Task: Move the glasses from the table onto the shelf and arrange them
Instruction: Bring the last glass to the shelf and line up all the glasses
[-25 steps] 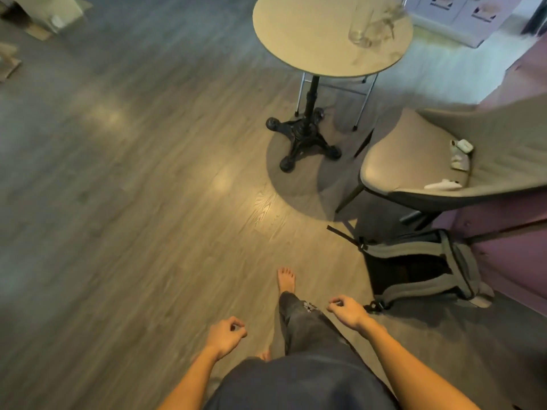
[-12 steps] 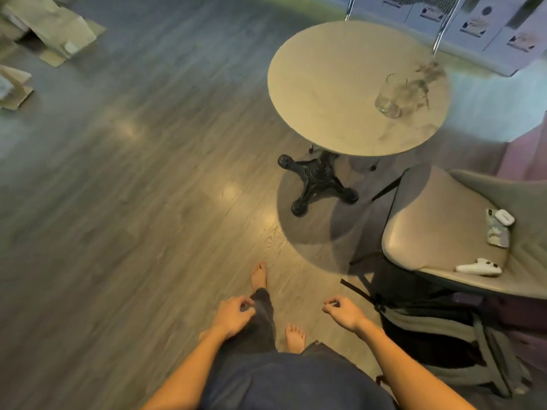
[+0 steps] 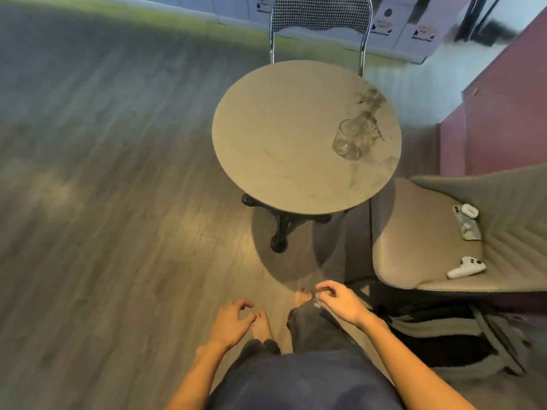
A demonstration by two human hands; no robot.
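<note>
A clear drinking glass (image 3: 347, 142) stands upright near the right edge of a round beige table (image 3: 284, 137). A faint blurred shape lies just behind it; I cannot tell what it is. My left hand (image 3: 232, 322) hangs low in front of my legs with fingers loosely curled, holding nothing. My right hand (image 3: 340, 301) hangs beside it, also loosely curled and empty. Both hands are well short of the table. No shelf is in view.
A metal chair (image 3: 318, 22) with a checked back stands behind the table. An upholstered grey chair (image 3: 420, 238) at right carries a white controller (image 3: 466, 267) and a phone (image 3: 467, 223). A dark backpack (image 3: 450, 338) lies on the wooden floor at lower right. A pink wall is at far right.
I have walked toward the table, which now sits nearer and more central in view. Both hands stay low, loosely curled and empty.
</note>
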